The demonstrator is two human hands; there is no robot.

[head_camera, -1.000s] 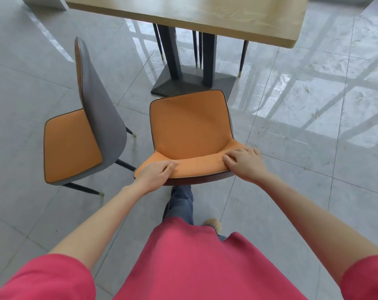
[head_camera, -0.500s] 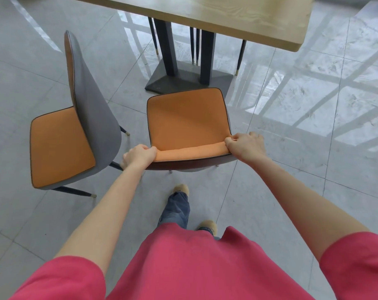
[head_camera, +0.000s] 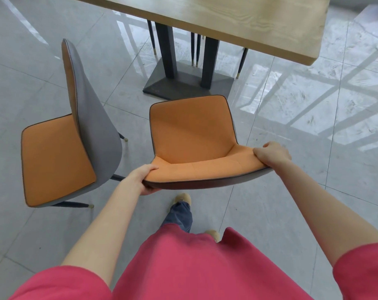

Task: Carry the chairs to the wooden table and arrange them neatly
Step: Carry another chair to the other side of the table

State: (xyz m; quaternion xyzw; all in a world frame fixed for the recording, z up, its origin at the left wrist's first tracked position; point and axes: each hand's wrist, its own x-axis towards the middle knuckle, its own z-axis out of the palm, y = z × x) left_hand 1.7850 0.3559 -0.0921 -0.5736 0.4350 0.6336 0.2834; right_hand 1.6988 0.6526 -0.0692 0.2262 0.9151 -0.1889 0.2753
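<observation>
An orange chair (head_camera: 192, 131) with a dark shell is right in front of me, its seat facing the wooden table (head_camera: 248, 20). My left hand (head_camera: 143, 178) grips the left end of the backrest top. At the right end of the backrest, my right hand (head_camera: 272, 154) curls over the edge. The chair's legs are hidden under the seat. A second orange and grey chair (head_camera: 54, 156) stands on the floor to the left, its seat facing left.
The table's dark pedestal base (head_camera: 188, 83) sits just beyond the held chair. Thin black legs of other chairs (head_camera: 195, 48) show behind it. Glossy grey tiles spread to the right. My feet (head_camera: 182, 199) are below the chair.
Both hands slid outward from the middle of the backrest to its two ends. The chair swung a little to the right and sits nearer the table's base.
</observation>
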